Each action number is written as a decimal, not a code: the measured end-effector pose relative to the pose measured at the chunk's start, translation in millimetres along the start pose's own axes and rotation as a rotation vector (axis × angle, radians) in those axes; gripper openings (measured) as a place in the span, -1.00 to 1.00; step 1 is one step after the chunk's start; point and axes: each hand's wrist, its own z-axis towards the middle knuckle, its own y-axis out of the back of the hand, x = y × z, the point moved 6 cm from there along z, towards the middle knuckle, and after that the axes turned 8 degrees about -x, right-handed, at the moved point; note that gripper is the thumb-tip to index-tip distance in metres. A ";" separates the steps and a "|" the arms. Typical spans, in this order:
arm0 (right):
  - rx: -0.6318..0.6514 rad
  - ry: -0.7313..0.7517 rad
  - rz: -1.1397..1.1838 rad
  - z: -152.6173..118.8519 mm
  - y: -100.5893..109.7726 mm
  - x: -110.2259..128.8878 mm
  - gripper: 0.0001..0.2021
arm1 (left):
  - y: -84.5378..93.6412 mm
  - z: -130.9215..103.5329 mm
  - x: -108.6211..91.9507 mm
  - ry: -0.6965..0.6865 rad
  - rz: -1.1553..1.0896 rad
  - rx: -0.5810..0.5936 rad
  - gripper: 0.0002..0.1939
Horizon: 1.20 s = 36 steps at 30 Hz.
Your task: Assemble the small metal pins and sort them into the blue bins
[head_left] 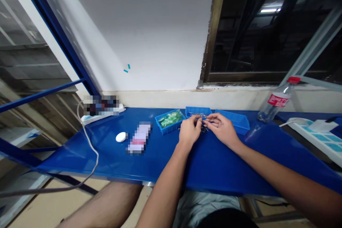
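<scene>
My left hand [190, 128] and my right hand [219, 127] meet over the table, just in front of the middle blue bin [198, 109]. Both sets of fingers are pinched close together at the tips. Whatever lies between them is too small to make out. Small metal parts [199, 115] show inside the middle bin, and a few dark, thin pieces [204, 129] lie on the table beneath my fingers. To the left, a blue bin [166, 131] holds small green pieces [171, 118]. Partly behind my right hand stands another blue bin [240, 121].
On the blue table [157, 160], a pixelated phone-like slab [140, 138] lies beside a round white case [121, 137]. A clear bottle with a red cap [278, 100] stands at right, near a white power strip [320, 139]. A grey cable [94, 149] hangs over the left edge.
</scene>
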 end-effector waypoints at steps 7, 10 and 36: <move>0.077 0.102 -0.211 2.9 2.6 6.6 -0.64 | 1.1 3.0 -1.4 0.059 -0.192 -0.010 -0.75; 0.136 0.167 -0.325 2.1 1.3 12.5 -0.57 | 3.3 2.4 -5.7 0.037 -0.253 -0.016 -0.71; 0.130 0.142 -0.307 -1.1 0.7 13.6 -0.74 | -6.4 -1.2 -1.3 0.005 -0.179 0.111 -0.39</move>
